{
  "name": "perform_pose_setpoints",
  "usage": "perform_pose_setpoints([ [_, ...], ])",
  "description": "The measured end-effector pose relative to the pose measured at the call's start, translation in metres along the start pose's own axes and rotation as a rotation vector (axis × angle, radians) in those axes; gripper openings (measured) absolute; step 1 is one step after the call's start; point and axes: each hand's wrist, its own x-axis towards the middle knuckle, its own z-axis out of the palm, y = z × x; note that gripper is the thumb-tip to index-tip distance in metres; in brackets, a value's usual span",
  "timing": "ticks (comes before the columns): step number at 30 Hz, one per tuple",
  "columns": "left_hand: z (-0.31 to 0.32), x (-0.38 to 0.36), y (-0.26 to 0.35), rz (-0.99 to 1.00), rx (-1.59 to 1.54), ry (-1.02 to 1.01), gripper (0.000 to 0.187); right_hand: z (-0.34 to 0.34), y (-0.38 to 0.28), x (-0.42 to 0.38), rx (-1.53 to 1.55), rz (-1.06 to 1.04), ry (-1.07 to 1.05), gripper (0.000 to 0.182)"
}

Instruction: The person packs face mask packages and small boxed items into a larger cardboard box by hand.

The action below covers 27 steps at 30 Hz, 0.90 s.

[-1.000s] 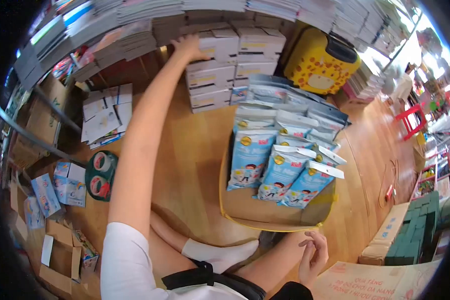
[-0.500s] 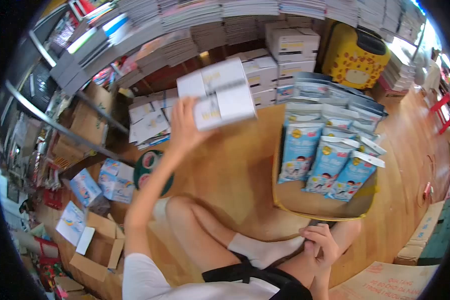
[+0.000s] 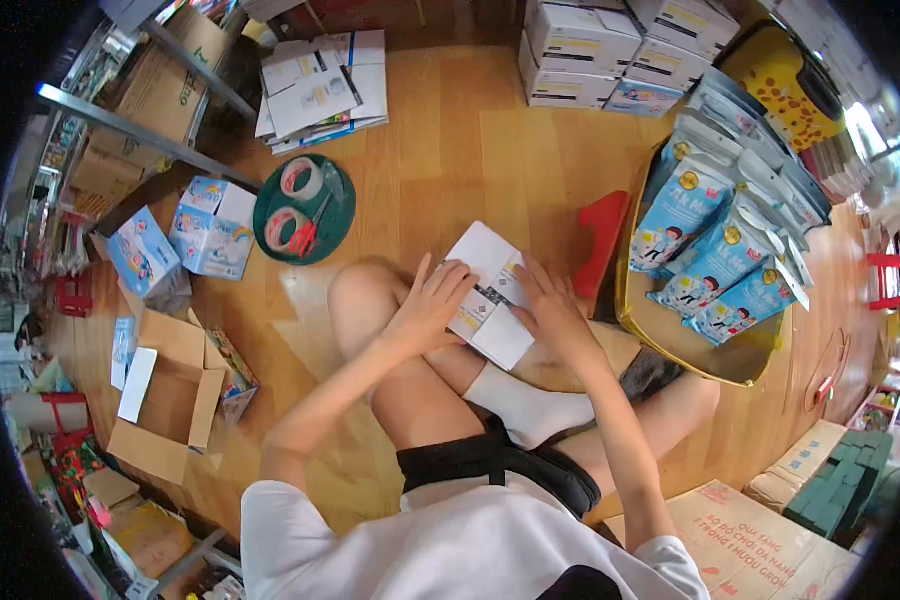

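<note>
A white box (image 3: 491, 293) with a printed band across it rests on my crossed legs, over the wooden floor. My left hand (image 3: 427, 306) lies on its left side, fingers spread over the top. Its right edge is gripped by my right hand (image 3: 553, 312). Both hands touch the box at once. A stack of similar white boxes (image 3: 590, 45) stands at the top of the view, beyond my reach here.
A yellow-rimmed carton (image 3: 727, 362) of blue pouches (image 3: 710, 235) sits to my right. A green tray (image 3: 336, 222) with tape rolls and red scissors lies to the upper left. An open cardboard box (image 3: 170, 400), small blue boxes (image 3: 208, 228) and flat papers (image 3: 320, 85) lie around.
My left hand brought the white box down from the stack onto my legs. My right hand came up from my ankle to grip its right edge. The view tilted downward.
</note>
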Motion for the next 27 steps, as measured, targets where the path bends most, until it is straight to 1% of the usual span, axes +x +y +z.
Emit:
perform_pose_setpoints([
  [2, -0.003, -0.002, -0.005, 0.046, 0.0, 0.004, 0.086, 0.005, 0.004, -0.003, 0.004, -0.011, 0.015, 0.059],
  [5, -0.001, -0.004, -0.013, 0.09, 0.011, 0.002, 0.086, 0.002, 0.004, -0.01, 0.074, -0.097, 0.083, 0.065],
  [8, 0.003, -0.009, -0.014, 0.074, -0.004, -0.01, 0.084, 0.004, -0.001, -0.013, -0.059, -0.129, 0.038, 0.066],
  [11, -0.005, -0.013, -0.008, 0.036, 0.039, -0.015, 0.076, 0.013, -0.007, -0.016, -0.379, -0.194, 0.115, 0.063],
  [13, -0.007, -0.018, 0.0, 0.02, 0.106, 0.008, 0.069, 0.017, -0.012, -0.015, -0.505, -0.202, 0.141, 0.063],
  [14, -0.01, -0.019, 0.002, 0.018, 0.086, 0.016, 0.067, 0.018, -0.012, -0.014, -0.568, -0.205, 0.154, 0.063],
  [17, -0.02, -0.026, 0.004, 0.002, 0.025, 0.043, 0.065, 0.005, -0.008, -0.007, -0.383, -0.237, 0.126, 0.054],
  [19, -0.021, -0.035, 0.004, -0.022, -0.019, 0.056, 0.066, 0.001, -0.011, -0.005, -0.333, -0.262, 0.173, 0.044],
  [20, -0.02, -0.04, 0.003, -0.031, -0.032, 0.099, 0.062, -0.002, -0.014, -0.003, -0.305, -0.274, 0.198, 0.039],
  [23, -0.009, -0.059, 0.001, -0.031, -0.045, 0.246, 0.049, -0.015, -0.022, 0.001, -0.095, -0.315, 0.317, 0.023],
  [25, 0.001, -0.077, -0.001, 0.007, -0.025, 0.372, 0.04, -0.041, -0.025, 0.006, 0.182, 0.037, 0.081, 0.021],
  [26, 0.002, -0.089, -0.002, -0.023, 0.012, 0.332, 0.038, -0.05, -0.023, 0.009, 0.317, 0.214, -0.038, 0.02],
  [27, 0.002, -0.102, -0.002, -0.051, 0.05, 0.293, 0.035, -0.042, -0.011, 0.012, 0.348, 0.073, 0.211, 0.014],
])
